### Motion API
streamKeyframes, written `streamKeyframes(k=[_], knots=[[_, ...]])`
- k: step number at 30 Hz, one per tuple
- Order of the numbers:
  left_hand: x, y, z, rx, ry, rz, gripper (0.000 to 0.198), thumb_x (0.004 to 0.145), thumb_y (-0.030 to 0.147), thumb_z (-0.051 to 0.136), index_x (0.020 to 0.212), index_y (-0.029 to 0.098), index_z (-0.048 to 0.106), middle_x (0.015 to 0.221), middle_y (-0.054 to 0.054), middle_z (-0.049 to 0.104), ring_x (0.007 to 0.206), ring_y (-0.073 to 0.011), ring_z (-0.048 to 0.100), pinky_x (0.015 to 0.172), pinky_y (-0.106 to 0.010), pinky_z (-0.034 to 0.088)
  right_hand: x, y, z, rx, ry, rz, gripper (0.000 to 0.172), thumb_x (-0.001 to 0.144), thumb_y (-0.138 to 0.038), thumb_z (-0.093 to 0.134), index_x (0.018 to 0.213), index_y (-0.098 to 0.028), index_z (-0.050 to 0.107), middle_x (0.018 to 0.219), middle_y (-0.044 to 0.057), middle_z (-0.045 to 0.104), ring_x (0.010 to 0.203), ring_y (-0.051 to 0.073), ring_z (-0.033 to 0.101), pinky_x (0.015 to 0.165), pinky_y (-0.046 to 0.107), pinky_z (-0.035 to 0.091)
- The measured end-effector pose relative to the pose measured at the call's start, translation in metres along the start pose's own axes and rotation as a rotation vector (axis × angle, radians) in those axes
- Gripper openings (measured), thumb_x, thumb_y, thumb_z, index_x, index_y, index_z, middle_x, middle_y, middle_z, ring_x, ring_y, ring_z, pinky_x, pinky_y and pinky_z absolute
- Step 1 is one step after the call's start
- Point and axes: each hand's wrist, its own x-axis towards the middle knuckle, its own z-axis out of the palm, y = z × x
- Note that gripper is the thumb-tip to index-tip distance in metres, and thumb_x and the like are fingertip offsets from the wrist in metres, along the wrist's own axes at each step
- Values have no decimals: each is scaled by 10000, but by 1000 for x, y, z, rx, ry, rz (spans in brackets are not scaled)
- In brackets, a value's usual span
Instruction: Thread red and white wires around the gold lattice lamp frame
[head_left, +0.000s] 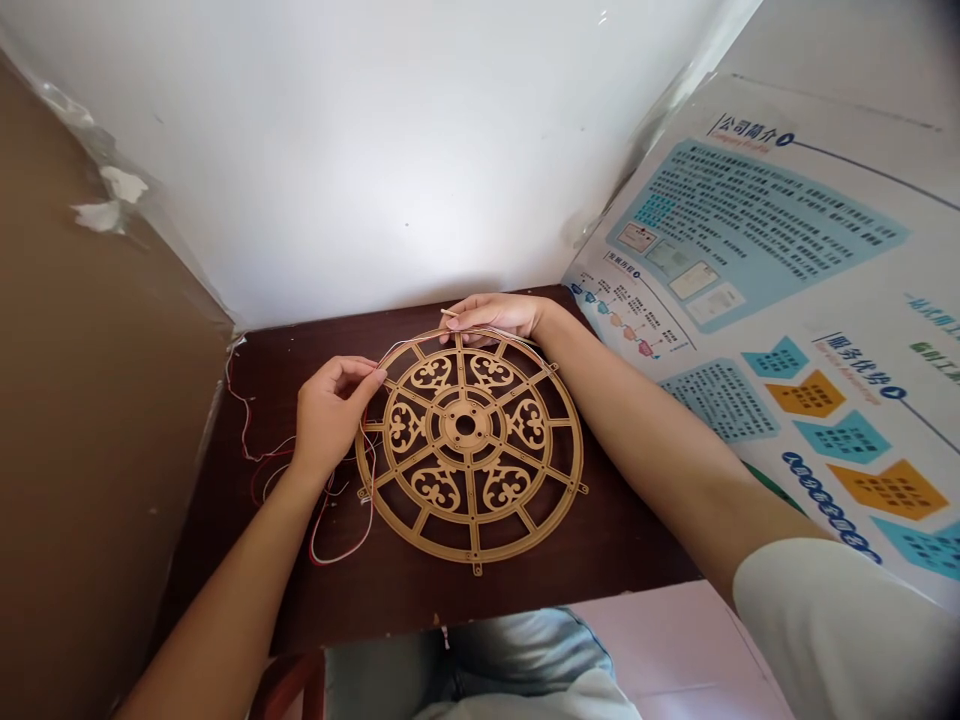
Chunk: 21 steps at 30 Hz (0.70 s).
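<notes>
- Dark wooden tabletop (pixel 600 540) beneath a round fretwork wheel (pixel 448 425)
- Left hand (pixel 330 415): fingers (pixel 352 372) narrowly curled at the rim; grip unclear; red wires (pixel 330 530) beside it
- Right hand (pixel 495 315): fingers (pixel 472 318) pinching a thin pale strip (pixel 450 313) on the far rim

Place: a cramped partitioned work corner in company premises, office or workshop (hard to say which)
Walls: a white wall (pixel 375 150) meeting a brown board (pixel 97 450), with torn tape scraps (pixel 112 200) near their join
Poster: a blue-and-orange company poster (pixel 757 250) forming the right side (its heading reads "company profile" in Chinese)
Work surface: a dark wooden counter (pixel 570 540) bearing a fretwork wooden wheel (pixel 469 445) and loose red and white wires (pixel 330 540)
</notes>
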Motion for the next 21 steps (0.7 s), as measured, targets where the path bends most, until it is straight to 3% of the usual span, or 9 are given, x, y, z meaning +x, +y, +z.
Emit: streamKeyframes(k=[4,8,12,17,21], knots=[[1,-1,-3,156,83,141,193,932,388,785,930,200,745,1043,-44,780,941,-185,734,892,-324,591,0,-1,1,1,12,-17,378,838,-466,970,949,-143,807,1091,71,817,737,65,627,695,184,557],[3,3,-8,311,152,292,152,970,341,752,896,208,759,902,2,728,812,-143,659,780,-275,527,-2,-3,3,-6,23,-20,392,852,-474,958,1003,-139,823,1032,59,820,721,64,630,687,179,554],[1,5,-8,256,163,259,127,963,328,766,934,208,791,880,9,771,801,-138,694,791,-262,546,-2,-4,4,-11,25,-6,413,853,-472,960,1041,-127,832,969,50,809,726,72,633,693,179,564],[0,6,-6,212,156,196,122,917,318,804,955,203,825,895,3,802,809,-133,713,816,-252,565,0,-2,3,-6,33,9,427,815,-499,986,1007,-146,842,1053,56,818,759,67,654,693,164,573],[-1,11,-6,173,170,143,135,885,312,826,956,200,850,896,-5,816,767,-124,694,743,-234,549,-1,-2,2,0,33,18,427,815,-508,985,1019,-163,837,1113,64,828,791,81,694,712,179,600]])
